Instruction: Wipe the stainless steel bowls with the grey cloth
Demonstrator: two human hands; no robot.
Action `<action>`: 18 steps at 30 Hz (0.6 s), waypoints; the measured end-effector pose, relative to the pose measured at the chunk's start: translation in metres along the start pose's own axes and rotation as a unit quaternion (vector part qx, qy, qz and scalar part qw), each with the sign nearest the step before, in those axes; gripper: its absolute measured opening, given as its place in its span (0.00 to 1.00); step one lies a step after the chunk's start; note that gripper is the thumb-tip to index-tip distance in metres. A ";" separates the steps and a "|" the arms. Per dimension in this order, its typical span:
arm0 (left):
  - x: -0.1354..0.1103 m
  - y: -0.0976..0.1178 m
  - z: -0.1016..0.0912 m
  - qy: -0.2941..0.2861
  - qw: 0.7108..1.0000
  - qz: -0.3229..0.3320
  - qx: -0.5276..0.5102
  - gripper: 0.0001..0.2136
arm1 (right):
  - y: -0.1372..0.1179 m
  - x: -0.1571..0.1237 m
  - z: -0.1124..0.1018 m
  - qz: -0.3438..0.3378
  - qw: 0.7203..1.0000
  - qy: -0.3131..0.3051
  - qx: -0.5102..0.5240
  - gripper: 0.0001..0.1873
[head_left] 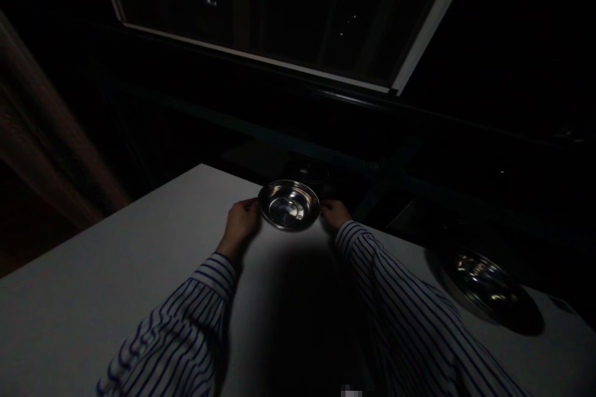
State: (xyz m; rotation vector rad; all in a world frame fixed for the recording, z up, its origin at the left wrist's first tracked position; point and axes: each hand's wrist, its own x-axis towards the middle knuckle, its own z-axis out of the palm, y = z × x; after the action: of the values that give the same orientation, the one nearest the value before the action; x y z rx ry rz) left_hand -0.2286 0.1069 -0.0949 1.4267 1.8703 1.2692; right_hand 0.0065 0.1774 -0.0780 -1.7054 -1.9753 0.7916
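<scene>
Both hands on one steel bowl (288,205), far out in front. Left hand (241,218) sits at the bowl's 9 o'clock, fingers curled in, thumb side against the rim. Right hand (333,213) sits at its 3 o'clock, also curled and touching the rim; its fingertips are partly hidden in shadow. Neither hand is spread: each is closed on its side of the rim, with the bowl between them. Too dark to tell how far the fingers go under the bowl.

Bowl is shallow, round and shiny, open side up, roughly level. It is at the far edge of the white bench (116,285), near the corner, just above frame centre. Can't tell whether it rests on the bench or is lifted slightly off it.

Both arms are stretched forward in blue-and-white striped sleeves: left sleeve (186,322) comes in from 7 o'clock, right sleeve (410,310) from 5 o'clock. A heavy shadow lies on the bench between them.

Second steel dish (484,285) is on the bench at 4 o'clock of the bowl, well apart from both hands, with a dark shadow beside it.

Something dark and round (307,170) is just behind the bowl at its 12 o'clock, off the bench edge; too dim to identify.

Window frame (261,59) with pale edges runs across the top at 12 o'clock, glass black with a few light specks. Curtain (41,136) hangs at 9 o'clock, brownish and blurred. Everything else is very dark.
</scene>
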 end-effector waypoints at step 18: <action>-0.003 0.001 -0.001 0.007 0.999 -0.002 -0.050 0.17 | -0.004 0.003 0.003 0.097 0.972 0.015 0.212 0.13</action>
State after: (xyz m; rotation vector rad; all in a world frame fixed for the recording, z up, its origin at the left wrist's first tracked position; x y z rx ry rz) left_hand -0.2278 0.1040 -0.0941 1.3641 1.7913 1.3536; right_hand 0.0003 0.1798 -0.0779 -1.6459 -1.4942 1.1527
